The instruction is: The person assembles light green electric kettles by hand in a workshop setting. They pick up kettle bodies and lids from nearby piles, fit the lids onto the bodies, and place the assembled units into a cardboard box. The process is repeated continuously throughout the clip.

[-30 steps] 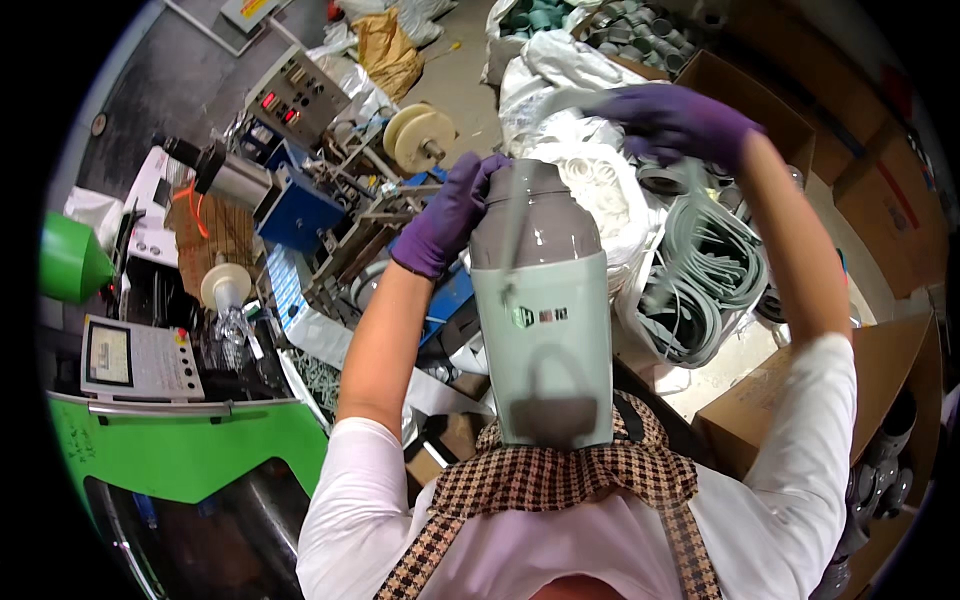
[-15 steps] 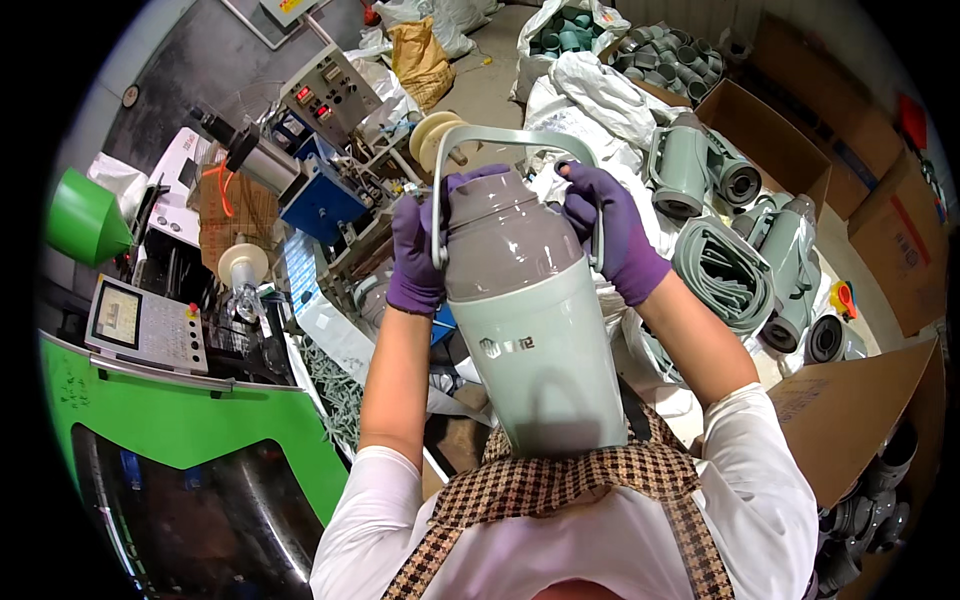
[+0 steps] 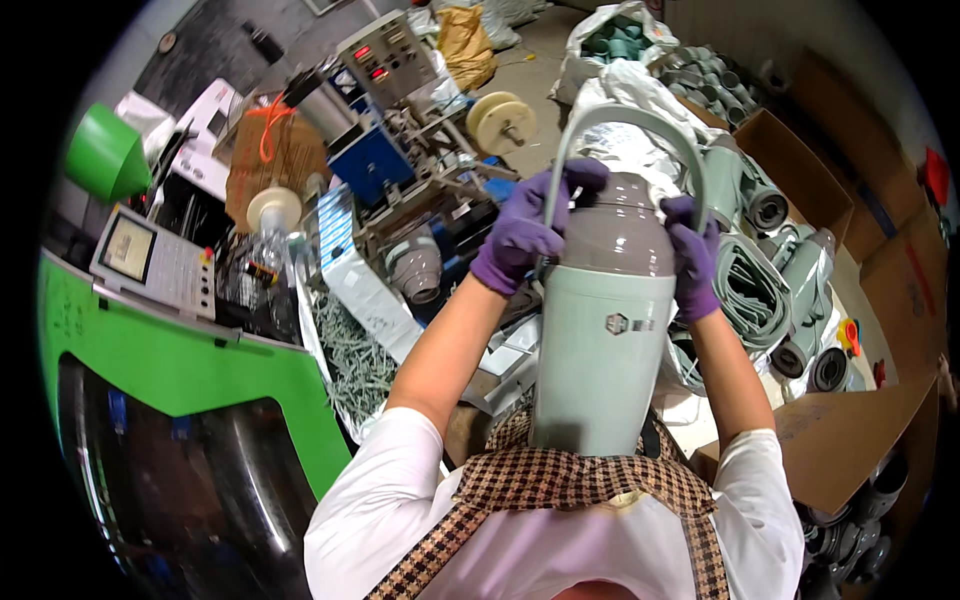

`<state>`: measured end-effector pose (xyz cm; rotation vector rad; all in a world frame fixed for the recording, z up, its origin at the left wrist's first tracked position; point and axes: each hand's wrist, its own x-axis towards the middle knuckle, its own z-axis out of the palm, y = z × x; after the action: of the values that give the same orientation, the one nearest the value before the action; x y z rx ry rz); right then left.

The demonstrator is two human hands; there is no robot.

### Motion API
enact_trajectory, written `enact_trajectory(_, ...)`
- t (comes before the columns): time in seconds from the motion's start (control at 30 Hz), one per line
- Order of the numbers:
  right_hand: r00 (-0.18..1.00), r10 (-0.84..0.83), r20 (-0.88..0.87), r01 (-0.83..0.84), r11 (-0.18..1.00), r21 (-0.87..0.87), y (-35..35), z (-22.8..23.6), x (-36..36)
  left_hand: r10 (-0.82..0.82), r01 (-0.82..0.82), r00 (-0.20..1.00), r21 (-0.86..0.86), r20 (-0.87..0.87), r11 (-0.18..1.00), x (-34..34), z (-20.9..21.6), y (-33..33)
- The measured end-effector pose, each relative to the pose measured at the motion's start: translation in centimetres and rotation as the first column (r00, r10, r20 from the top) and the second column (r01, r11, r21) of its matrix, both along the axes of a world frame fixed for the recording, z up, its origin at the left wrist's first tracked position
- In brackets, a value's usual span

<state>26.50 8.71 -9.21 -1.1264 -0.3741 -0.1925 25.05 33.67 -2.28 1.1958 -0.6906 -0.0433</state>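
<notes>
A large thermos jug (image 3: pixel 605 350), pale green with a glossy grey-brown shoulder, stands nearly upright against my checked apron (image 3: pixel 560 490). Its arched carrying handle (image 3: pixel 632 112) is raised over the neck. My left hand (image 3: pixel 525 228), in a purple glove, is closed round the handle's left end, beside the shoulder. On the opposite side my right hand (image 3: pixel 692 258), gloved the same way, grips the handle's right end, its fingertips partly hidden by handle and jug. The jug's base is out of sight behind the apron.
Left stands a green machine (image 3: pixel 270 370) with a control panel (image 3: pixel 155 262). Ahead is a bench device with a blue block (image 3: pixel 370 165); a grey-brown jug top (image 3: pixel 415 268) lies near it. Finished jugs (image 3: pixel 800 275) and an open carton (image 3: pixel 850 430) are at right.
The jug and both hands have shifted right, and the jug leans less. My left hand has changed its hold at the handle's left end. The whole view has turned a little.
</notes>
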Motion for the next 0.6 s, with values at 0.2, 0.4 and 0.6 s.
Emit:
enact_trajectory(0.2,0.998,-0.054,-0.025,0.055,0.996,0.063,2.4,0.2,-4.7,-0.012,0.012,0.997,0.007,-0.080,1.000,-3.3,-0.7,2.3)
enact_trajectory(0.4,0.990,-0.112,0.081,0.115,0.993,-0.034,7.4,2.6,-11.1,0.011,-0.009,0.997,-0.032,0.079,0.999,-8.7,0.1,6.3)
enact_trajectory(0.6,0.440,0.178,0.880,0.493,0.772,-0.403,8.1,5.7,-17.5,-0.051,-0.184,0.627,0.211,0.777,0.960,-16.7,2.2,11.5)
